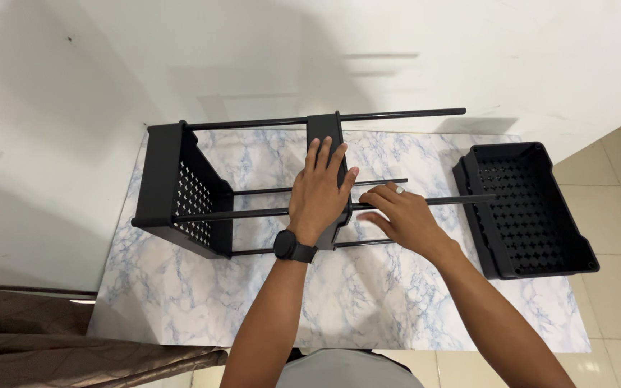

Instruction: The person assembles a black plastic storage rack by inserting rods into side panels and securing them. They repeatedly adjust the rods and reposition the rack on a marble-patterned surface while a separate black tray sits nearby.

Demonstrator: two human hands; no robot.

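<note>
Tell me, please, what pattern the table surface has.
The table surface has a white marble pattern with blue-grey veins, seen in the head view.
</note>
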